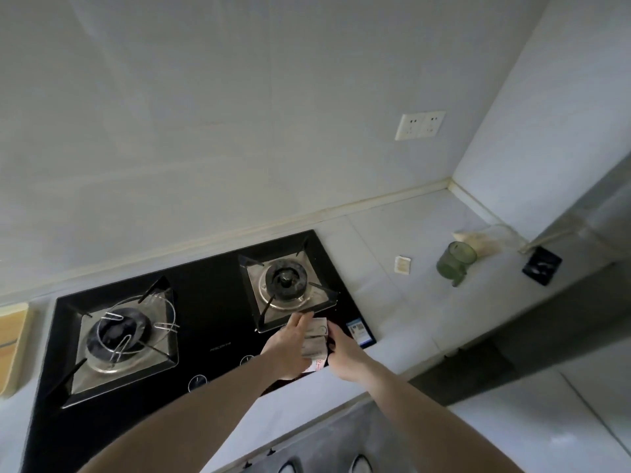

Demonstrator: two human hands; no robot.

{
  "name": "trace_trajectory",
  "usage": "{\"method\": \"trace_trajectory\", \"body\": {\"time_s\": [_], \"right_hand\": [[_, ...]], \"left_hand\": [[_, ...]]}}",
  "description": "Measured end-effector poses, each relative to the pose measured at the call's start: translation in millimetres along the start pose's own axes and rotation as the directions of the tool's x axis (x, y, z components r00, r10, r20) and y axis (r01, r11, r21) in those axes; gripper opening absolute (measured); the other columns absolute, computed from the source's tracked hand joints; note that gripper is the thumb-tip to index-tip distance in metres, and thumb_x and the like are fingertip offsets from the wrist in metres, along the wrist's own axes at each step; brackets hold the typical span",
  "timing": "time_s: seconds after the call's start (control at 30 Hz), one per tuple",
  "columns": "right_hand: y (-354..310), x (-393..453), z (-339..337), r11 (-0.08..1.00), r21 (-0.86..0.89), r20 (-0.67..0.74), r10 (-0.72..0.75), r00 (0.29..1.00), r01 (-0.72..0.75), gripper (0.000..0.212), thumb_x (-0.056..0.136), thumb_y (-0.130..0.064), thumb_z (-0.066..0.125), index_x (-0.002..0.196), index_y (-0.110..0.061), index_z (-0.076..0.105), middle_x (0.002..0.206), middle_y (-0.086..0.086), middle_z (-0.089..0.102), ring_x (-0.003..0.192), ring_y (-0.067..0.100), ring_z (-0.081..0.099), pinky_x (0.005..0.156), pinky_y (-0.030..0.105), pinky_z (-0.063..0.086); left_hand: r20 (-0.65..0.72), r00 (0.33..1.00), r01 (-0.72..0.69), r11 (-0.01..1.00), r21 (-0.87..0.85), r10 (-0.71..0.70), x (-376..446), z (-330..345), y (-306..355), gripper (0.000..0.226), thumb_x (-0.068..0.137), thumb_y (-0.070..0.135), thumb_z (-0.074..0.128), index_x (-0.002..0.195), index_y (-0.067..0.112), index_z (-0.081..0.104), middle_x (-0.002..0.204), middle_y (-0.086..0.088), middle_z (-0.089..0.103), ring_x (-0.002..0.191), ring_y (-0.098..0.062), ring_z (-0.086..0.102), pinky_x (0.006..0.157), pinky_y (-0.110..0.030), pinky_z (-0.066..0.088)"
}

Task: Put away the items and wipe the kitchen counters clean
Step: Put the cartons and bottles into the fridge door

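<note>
Both my hands hold a white folded packet or cloth [316, 337] with small red print over the front right corner of the black gas hob [211, 336]. My left hand [288, 346] grips its left side, fingers curled over the top edge. My right hand [341, 349] grips its right side. What the white thing is exactly cannot be told. The pale counter [409, 302] stretches to the right of the hob.
On the counter to the right stand a green glass mug [456, 259], a small cream square [403, 265], a beige cloth or bag [478, 242] in the corner and a black square object [542, 265]. A wire ring rests on the left burner [124, 332]. A wooden board [13, 346] sits at far left.
</note>
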State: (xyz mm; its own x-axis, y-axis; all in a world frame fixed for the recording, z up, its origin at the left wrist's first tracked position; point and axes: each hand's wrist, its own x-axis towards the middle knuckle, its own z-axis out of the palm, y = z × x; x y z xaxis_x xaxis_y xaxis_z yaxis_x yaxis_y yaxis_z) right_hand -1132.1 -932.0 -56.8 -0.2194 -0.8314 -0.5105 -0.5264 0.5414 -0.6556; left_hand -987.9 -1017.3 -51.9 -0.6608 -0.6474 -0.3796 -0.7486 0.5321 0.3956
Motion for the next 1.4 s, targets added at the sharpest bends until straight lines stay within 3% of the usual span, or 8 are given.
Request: {"method": "trace_trajectory", "body": {"time_s": [0.23,0.43,0.57,0.7,0.87,1.03,1.17,1.4], "right_hand": [[-0.2,-0.8,3.6,0.993,0.109,0.019,0.053,0.998,-0.055,0.066,0.092,-0.034,0.063,0.151,-0.041,0.034,0.142,-0.008,0.056,0.130,0.018,0.054,0.110,0.041,0.046],[24.2,-34.3,-6.2,0.982,0.154,-0.087,0.128,0.988,-0.113,0.070,0.097,0.005,0.041,0.160,-0.020,0.024,0.159,-0.001,0.037,0.146,0.021,0.039,0.120,0.032,0.031],[54.2,-66.9,-42.9,0.974,0.215,-0.225,0.113,0.968,-0.064,0.060,0.094,-0.004,0.044,0.152,-0.015,0.037,0.151,0.006,0.048,0.129,0.017,0.052,0.096,0.002,0.036],[77.5,-113.2,-97.7,0.986,0.158,-0.350,0.108,0.931,-0.055,0.055,0.085,-0.017,0.075,0.136,-0.028,0.058,0.109,-0.011,0.058,0.086,0.006,0.056,0.082,0.018,0.045],[58.7,-180.5,-169.6,0.963,0.267,-0.565,0.180,0.806,-0.028,0.057,0.100,-0.001,0.051,0.145,-0.034,0.045,0.136,-0.016,0.044,0.121,0.003,0.046,0.078,0.004,0.044],[74.4,-228.2,-247.2,0.995,0.035,-0.680,0.089,0.728,-0.088,0.053,0.101,-0.006,0.046,0.147,-0.034,0.044,0.143,-0.006,0.046,0.118,0.009,0.052,0.107,0.027,0.043],[103.0,-250.4,-309.5,0.949,-0.200,-0.713,0.030,0.701,-0.245,0.053,0.099,-0.013,0.050,0.148,-0.031,0.043,0.156,-0.008,0.037,0.142,0.019,0.038,0.118,0.037,0.035],[130.8,-268.5,-389.7,0.570,-0.643,-0.674,-0.103,0.732,-0.512,0.043,0.095,-0.023,0.051,0.138,-0.027,0.054,0.142,-0.003,0.054,0.138,0.022,0.042,0.123,0.048,0.014]], "left_hand": [[-0.015,1.000,-0.012,0.998,0.061,0.013,5.1,-7.4,-6.1,0.086,0.076,0.037,0.082,0.145,0.028,0.032,0.139,0.006,0.040,0.120,-0.022,0.053,0.093,-0.037,0.054],[0.015,0.999,-0.042,0.995,0.093,0.041,6.0,-13.6,-9.7,0.075,0.073,0.043,0.076,0.136,0.033,0.036,0.132,0.009,0.053,0.116,-0.021,0.058,0.088,-0.036,0.053],[-0.035,0.996,-0.077,0.997,0.026,0.078,1.8,-25.1,13.7,0.079,0.068,0.049,0.074,0.139,0.037,0.040,0.127,0.012,0.057,0.112,-0.016,0.057,0.087,-0.033,0.052],[-0.153,0.974,-0.182,0.979,-0.091,0.167,-1.1,-50.5,60.3,0.083,0.060,0.063,0.077,0.134,0.037,0.051,0.123,0.017,0.059,0.111,-0.012,0.060,0.089,-0.033,0.053],[-0.249,0.918,-0.356,0.919,-0.168,0.310,10.6,-86.1,141.9,0.073,0.055,0.069,0.075,0.121,0.041,0.058,0.106,0.022,0.064,0.100,-0.003,0.061,0.084,-0.033,0.057],[-0.288,0.880,-0.444,0.869,-0.220,0.377,21.3,-117.4,224.5,0.079,0.049,0.069,0.073,0.122,0.043,0.057,0.106,0.023,0.065,0.098,0.001,0.061,0.079,-0.033,0.060],[-0.327,0.838,-0.519,0.825,-0.225,0.438,29.1,-136.3,283.1,0.070,0.051,0.065,0.078,0.116,0.044,0.061,0.102,0.024,0.069,0.091,0.003,0.063,0.072,-0.029,0.059],[-0.345,0.811,-0.558,0.802,-0.212,0.473,41.3,-151.3,372.1,0.058,0.059,0.048,0.089,0.110,0.045,0.061,0.098,0.023,0.070,0.087,0.007,0.062,0.064,-0.016,0.048]]}}
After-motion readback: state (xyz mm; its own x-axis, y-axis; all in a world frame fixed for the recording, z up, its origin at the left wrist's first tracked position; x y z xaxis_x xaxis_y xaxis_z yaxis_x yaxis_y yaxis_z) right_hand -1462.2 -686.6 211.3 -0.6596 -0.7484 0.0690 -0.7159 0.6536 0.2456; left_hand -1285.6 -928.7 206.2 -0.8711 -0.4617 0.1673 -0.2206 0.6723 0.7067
